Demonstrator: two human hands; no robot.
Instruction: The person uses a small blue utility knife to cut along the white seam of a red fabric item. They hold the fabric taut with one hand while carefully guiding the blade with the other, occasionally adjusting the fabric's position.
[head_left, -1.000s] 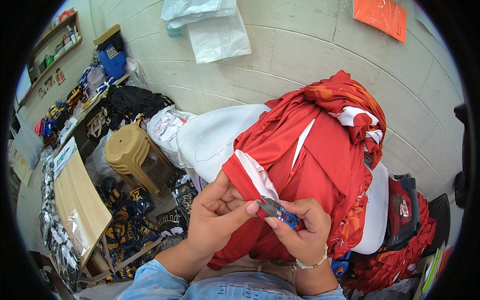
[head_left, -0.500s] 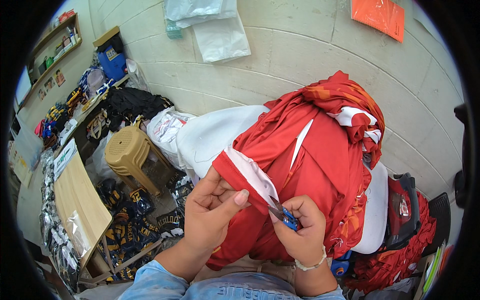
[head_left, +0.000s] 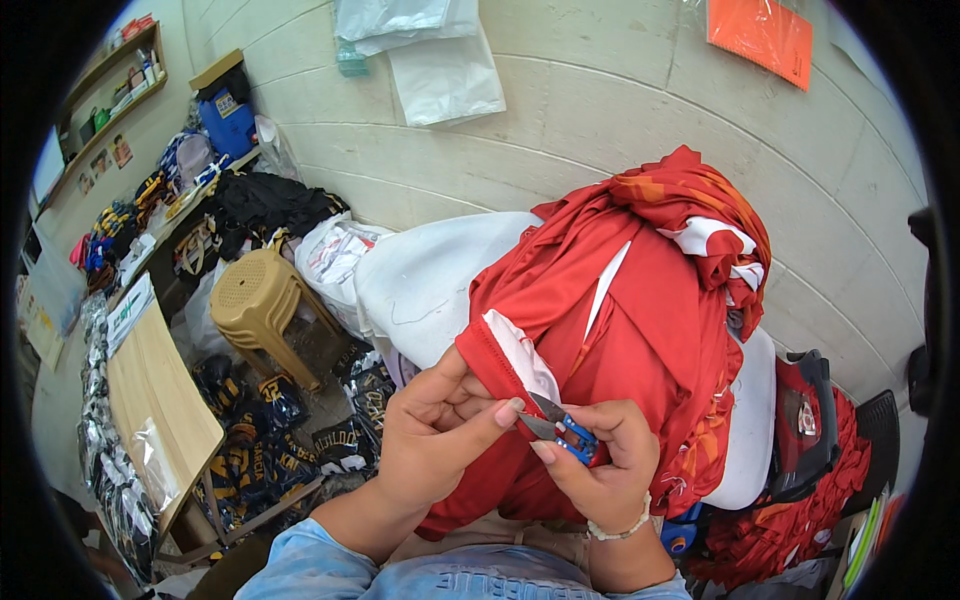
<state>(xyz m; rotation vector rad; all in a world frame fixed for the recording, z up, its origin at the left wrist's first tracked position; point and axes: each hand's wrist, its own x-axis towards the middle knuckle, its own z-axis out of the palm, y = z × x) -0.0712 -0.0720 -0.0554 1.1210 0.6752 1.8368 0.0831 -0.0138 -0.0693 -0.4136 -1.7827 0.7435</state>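
Observation:
A red garment (head_left: 640, 350) with white inner faces and orange patches lies heaped over a padded white board (head_left: 430, 275). My left hand (head_left: 440, 430) pinches its folded red hem between thumb and fingers, and the hem's white underside faces up. In my right hand (head_left: 615, 465) is a pair of blue-handled thread snips (head_left: 577, 438). The snips' two dark blades are spread apart beside the stitched hem edge, close to my left thumb tip. Whether a thread lies between the blades is too small to tell.
At the left stand a tan plastic stool (head_left: 245, 290) and a wooden tabletop (head_left: 155, 390), with bagged dark jerseys (head_left: 285, 405) below. Black cloth (head_left: 275, 203) is piled behind. A block wall (head_left: 560, 110) rises beyond the board. More red cloth (head_left: 780, 535) lies at the lower right.
The held hem has shifted slightly right and down with my left hand. The snips' blades have opened wider and now point more to the left, by my left thumb.

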